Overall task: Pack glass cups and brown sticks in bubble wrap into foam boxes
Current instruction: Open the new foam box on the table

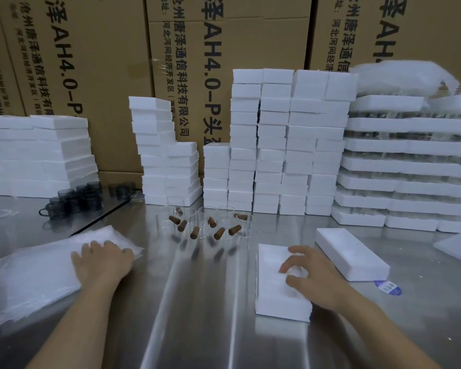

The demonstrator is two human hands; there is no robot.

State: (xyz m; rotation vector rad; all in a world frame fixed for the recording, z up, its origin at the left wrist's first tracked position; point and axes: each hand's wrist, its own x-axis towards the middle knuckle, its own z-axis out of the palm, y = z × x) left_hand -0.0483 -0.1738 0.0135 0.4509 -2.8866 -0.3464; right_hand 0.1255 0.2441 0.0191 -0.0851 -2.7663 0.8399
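Observation:
Several clear glass cups [225, 215] stand on the steel table with several brown sticks [194, 232] lying among them, centre. A stack of bubble wrap sheets [37, 272] lies at the left, and my left hand [103, 262] rests on its near right part, fingers curled at the top sheet's edge. An open white foam box [273, 291] sits at the near right. My right hand [310, 275] hovers over it, fingers spread and bent, blurred; whether it holds anything I cannot tell. A second foam piece [351, 255] lies just right of the box.
Tall stacks of white foam boxes [277, 145] line the back, with flat foam stacks at left [37, 155] and trays of glassware at right [410, 166]. Dark glass cups [75, 198] sit at back left. Cardboard cartons [91, 62] form the rear wall. A blue label [387, 287] lies on the table.

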